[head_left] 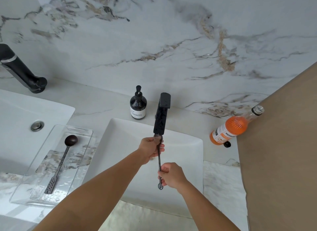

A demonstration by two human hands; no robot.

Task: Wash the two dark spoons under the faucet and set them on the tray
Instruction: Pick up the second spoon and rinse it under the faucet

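Note:
One dark spoon [59, 163] lies on the clear tray [25, 190] left of the sink, bowl end at the back. The other dark spoon [159, 159] is held over the white sink [187, 155], its bowl right under the spout of the black faucet [161, 114]. My left hand [150, 149] wraps around the spoon's bowl end and upper handle. My right hand [172, 175] pinches the lower handle near its ringed end. The spoon's bowl is mostly hidden by my left fingers.
A dark soap pump bottle [138, 104] stands behind the sink, left of the faucet. An open bottle of orange drink [231, 127] stands at the right, its black cap [227, 144] beside it. A second sink [20, 120] and black faucet [20, 71] are at the far left.

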